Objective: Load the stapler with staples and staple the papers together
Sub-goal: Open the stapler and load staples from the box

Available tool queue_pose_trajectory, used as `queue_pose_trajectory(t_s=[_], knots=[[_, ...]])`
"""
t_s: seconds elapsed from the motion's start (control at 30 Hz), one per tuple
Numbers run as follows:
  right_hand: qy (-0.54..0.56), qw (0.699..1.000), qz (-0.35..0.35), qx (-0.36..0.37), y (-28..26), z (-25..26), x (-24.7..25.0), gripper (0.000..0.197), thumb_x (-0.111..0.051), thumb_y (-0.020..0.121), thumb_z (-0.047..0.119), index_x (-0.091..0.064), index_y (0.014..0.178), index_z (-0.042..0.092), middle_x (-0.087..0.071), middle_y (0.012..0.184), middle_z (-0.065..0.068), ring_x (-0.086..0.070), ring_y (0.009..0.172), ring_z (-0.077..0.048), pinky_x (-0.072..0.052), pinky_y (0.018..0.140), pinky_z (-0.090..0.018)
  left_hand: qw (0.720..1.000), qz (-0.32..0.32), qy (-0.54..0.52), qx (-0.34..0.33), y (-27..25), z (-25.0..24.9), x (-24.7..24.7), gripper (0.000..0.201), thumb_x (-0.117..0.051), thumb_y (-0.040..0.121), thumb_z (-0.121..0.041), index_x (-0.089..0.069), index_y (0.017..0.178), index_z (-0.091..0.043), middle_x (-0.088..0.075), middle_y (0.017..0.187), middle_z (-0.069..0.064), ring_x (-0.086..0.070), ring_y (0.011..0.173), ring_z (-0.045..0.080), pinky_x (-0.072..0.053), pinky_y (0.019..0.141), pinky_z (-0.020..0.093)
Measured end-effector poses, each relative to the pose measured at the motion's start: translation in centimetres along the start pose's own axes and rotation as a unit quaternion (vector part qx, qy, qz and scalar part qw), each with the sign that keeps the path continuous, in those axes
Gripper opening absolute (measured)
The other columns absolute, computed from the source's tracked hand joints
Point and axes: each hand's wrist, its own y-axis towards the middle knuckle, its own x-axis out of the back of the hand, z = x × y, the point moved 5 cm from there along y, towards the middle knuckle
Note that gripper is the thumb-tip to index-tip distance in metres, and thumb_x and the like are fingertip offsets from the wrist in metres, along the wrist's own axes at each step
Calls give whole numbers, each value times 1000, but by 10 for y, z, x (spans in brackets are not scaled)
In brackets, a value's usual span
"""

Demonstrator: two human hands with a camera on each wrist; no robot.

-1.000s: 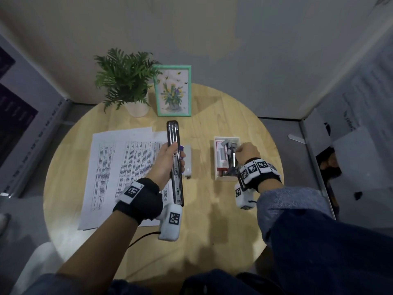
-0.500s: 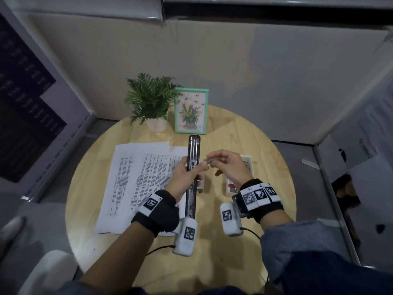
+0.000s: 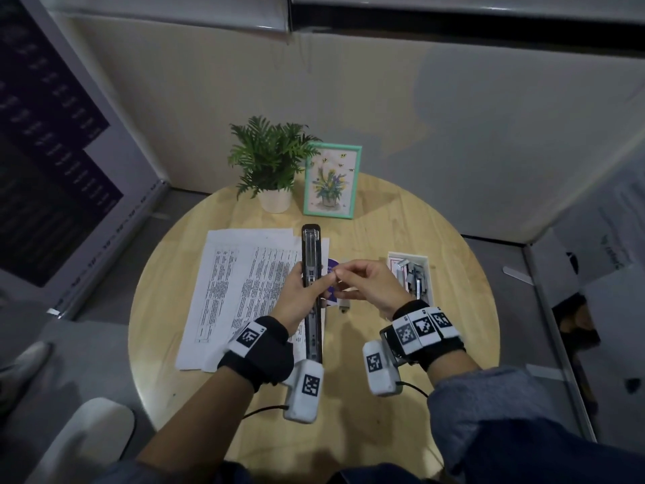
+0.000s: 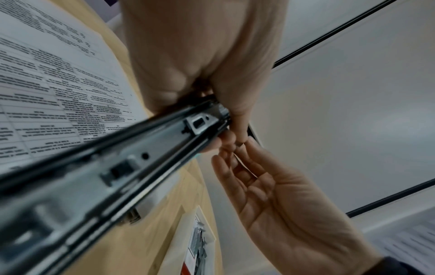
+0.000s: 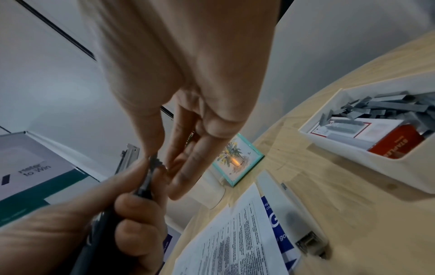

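Note:
A long black stapler point(image 3: 310, 249) is swung open, its metal staple channel point(image 4: 164, 141) facing up. My left hand point(image 3: 296, 291) grips it around the middle and holds it above the printed papers point(image 3: 244, 274). My right hand point(image 3: 340, 273) pinches a small strip of staples point(image 4: 240, 143) between thumb and forefinger. The strip sits right beside the stapler's edge, touching my left thumb. Most of it is hidden by the fingertips. The other right fingers are spread loosely.
A white tray point(image 3: 408, 255) with loose staple strips point(image 5: 388, 106) and a red staple box point(image 5: 395, 145) stands right of my hands. A white stapler point(image 5: 292, 208) and a purple card lie below them. A potted plant point(image 3: 268, 158) and a framed picture point(image 3: 331, 179) stand at the table's back.
My right hand left the staple tray and came left to the stapler with a staple strip pinched in it. The left hand kept its hold on the open stapler.

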Motion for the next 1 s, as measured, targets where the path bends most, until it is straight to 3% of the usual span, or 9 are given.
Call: queue_pose_trajectory(t_s=[0.1, 0.27, 0.33, 0.43, 0.57, 0.67, 0.8, 0.9, 1.0], knots=[[1, 1000, 0, -4, 1, -2, -2, 11, -59, 88, 4, -69, 84, 8, -67, 84, -12, -67, 68, -13, -59, 63, -20, 1000, 20, -2, 5, 1, 1, 0, 22, -63, 86, -15, -50, 104, -9, -66, 79, 2, -59, 55, 6, -47, 52, 22], [-7, 1000, -23, -12, 4, -9, -4, 10, -58, 89, 4, -68, 90, 1, -66, 85, -18, -66, 70, -20, -61, 72, -27, 999, 36, -3, 17, 4, 2, 2, 12, -55, 89, -6, -50, 98, -11, -69, 66, -5, -65, 58, 6, -47, 55, 25], [-33, 999, -28, -4, 4, -9, -6, 11, -59, 89, 5, -69, 88, 1, -67, 83, -16, -67, 69, -19, -60, 74, -29, 999, 40, 13, 20, 4, 3, 5, 21, -60, 87, -12, -51, 105, -9, -73, 80, -2, -70, 73, 13, -47, 55, 24], [-48, 997, -53, 8, 4, -7, -5, 10, -62, 86, 2, -68, 79, 2, -68, 76, -11, -67, 58, -9, -60, 64, -22, 998, 40, 31, 27, 6, 5, 8, 29, -62, 86, -14, -50, 110, -6, -70, 100, 11, -71, 85, 22, -48, 53, 22], [-132, 989, -64, 34, 3, -4, -7, 13, -68, 82, 6, -68, 70, 12, -65, 71, -7, -62, 59, -11, -58, 60, -21, 998, 39, 26, 31, 6, 5, 9, 24, -59, 87, -11, -49, 108, -5, -70, 94, 8, -71, 80, 20, -49, 53, 21], [-186, 973, -113, 71, 2, 5, -2, 20, -65, 85, 10, -63, 68, 22, -66, 75, -2, -59, 67, -11, -58, 72, -40, 997, 47, 48, 30, 5, 7, 8, 31, -63, 86, -16, -50, 112, -4, -70, 100, 11, -71, 83, 22, -48, 53, 22], [-206, 951, -163, 162, 0, 41, 7, 17, -58, 89, 13, -59, 75, 24, -71, 88, -2, -58, 74, -2, -54, 71, -35, 994, 66, 89, 19, 2, 6, 6, 30, -62, 87, -17, -48, 111, -5, -65, 92, 9, -64, 69, 17, -47, 54, 22], [-252, 945, -120, 172, 3, 58, -1, 8, -55, 90, 13, -59, 83, 15, -70, 92, -7, -63, 78, -20, -56, 63, -39, 992, 78, 98, 13, -1, 7, 2, 19, -58, 89, -14, -46, 102, -9, -56, 78, 2, -52, 57, 11, -46, 52, 20], [-289, 938, -89, 170, 7, 61, -7, 7, -55, 91, 15, -57, 85, 16, -67, 92, -7, -65, 79, -36, -57, 68, -48, 992, 78, 98, 14, -1, 8, -1, 17, -58, 90, -15, -44, 99, -11, -50, 76, 1, -48, 57, 11, -45, 52, 20]])
